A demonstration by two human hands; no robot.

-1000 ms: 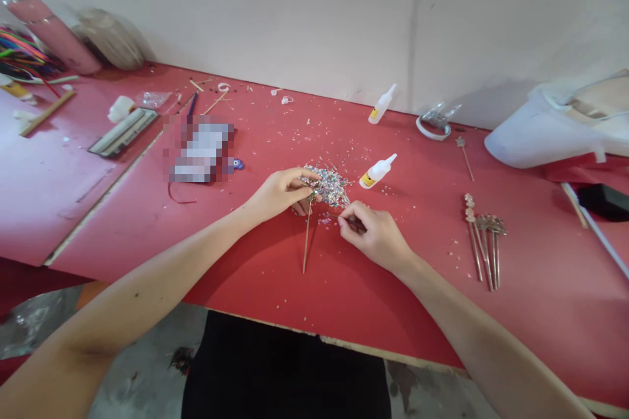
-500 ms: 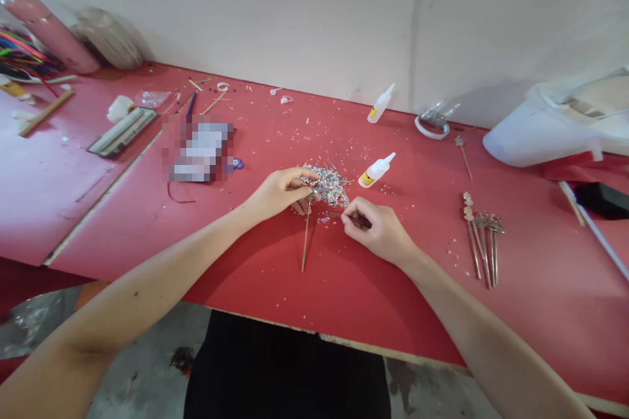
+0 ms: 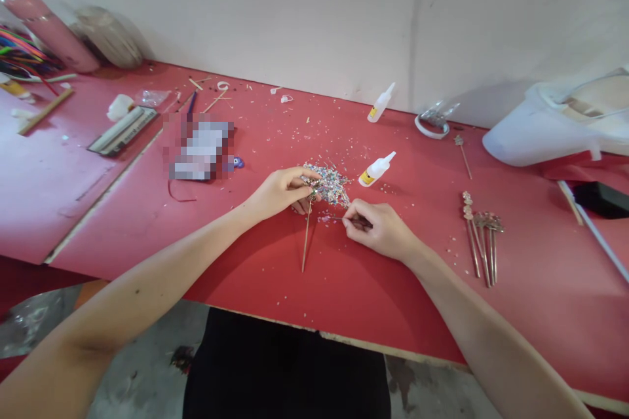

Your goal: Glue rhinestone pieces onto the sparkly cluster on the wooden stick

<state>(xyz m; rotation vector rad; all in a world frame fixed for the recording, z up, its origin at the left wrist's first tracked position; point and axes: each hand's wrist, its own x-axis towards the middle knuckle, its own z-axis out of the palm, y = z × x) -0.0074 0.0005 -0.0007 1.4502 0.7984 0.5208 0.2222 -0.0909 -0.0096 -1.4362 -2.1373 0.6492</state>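
Note:
My left hand (image 3: 289,190) pinches the ornamented top of a gold hair stick (image 3: 307,236), whose thin shaft slants down toward me over the red table. Closed in a pinch, my right hand (image 3: 371,226) holds a thin pointed tool (image 3: 335,218); its tip is among a few pinkish chips beside the hair stick. A heap of small glittering chips (image 3: 331,184) lies just beyond and between both hands. Close behind my right hand stands a white glue bottle (image 3: 376,170) with a yellow label. My left fingers partly hide the hair stick's head.
A second glue bottle (image 3: 381,103) stands near the wall. Several finished-looking hair sticks (image 3: 484,242) lie at right, before a white bucket (image 3: 525,124). On the left are a blurred flat packet (image 3: 201,150), a ruler-like box (image 3: 122,131) and a pink bottle (image 3: 54,29).
My right hand has shifted very slightly toward me, and the tool's tip now lies at the pinkish chips. My left hand keeps its hold on the hair stick.

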